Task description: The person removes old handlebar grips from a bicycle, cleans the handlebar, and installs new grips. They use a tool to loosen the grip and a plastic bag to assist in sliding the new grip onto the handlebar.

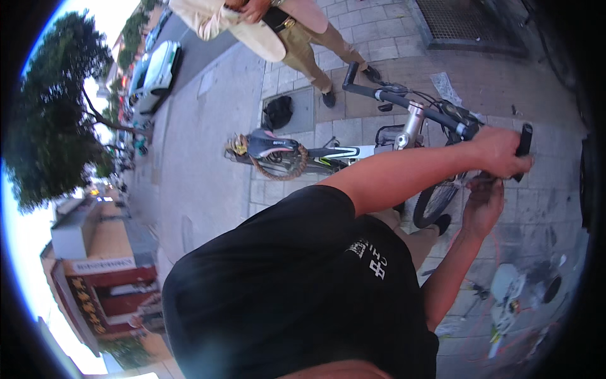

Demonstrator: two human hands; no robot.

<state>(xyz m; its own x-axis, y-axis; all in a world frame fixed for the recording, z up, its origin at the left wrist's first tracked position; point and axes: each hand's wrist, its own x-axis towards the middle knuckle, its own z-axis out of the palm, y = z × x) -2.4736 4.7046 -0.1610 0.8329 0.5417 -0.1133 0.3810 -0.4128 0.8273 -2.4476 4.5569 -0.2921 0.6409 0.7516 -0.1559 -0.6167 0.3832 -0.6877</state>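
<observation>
A bicycle stands on the paving, its silver stem (413, 120) and dark handlebar (435, 115) beyond my arms. My left hand (502, 151) is closed around the near end of the bar, by the black grip (524, 140) that sticks out past my fingers. Just below it, my right hand (485, 201) has its fingers pinched together under the bar end; what they hold is too small and blurred to make out. Cables (442, 104) curve in front of the bar. Part of the front wheel (435, 202) shows beneath my left forearm. The saddle (273, 144) is at the far end.
A person (297, 38) in beige trousers stands beyond the bicycle, near a black bag-like bundle (278, 112). A brown braided loop (282, 175) hangs by the saddle. Tools and a white plastic bag (507, 282) lie at the lower right. A metal grate (461, 22) and parked car (154, 69) are farther off.
</observation>
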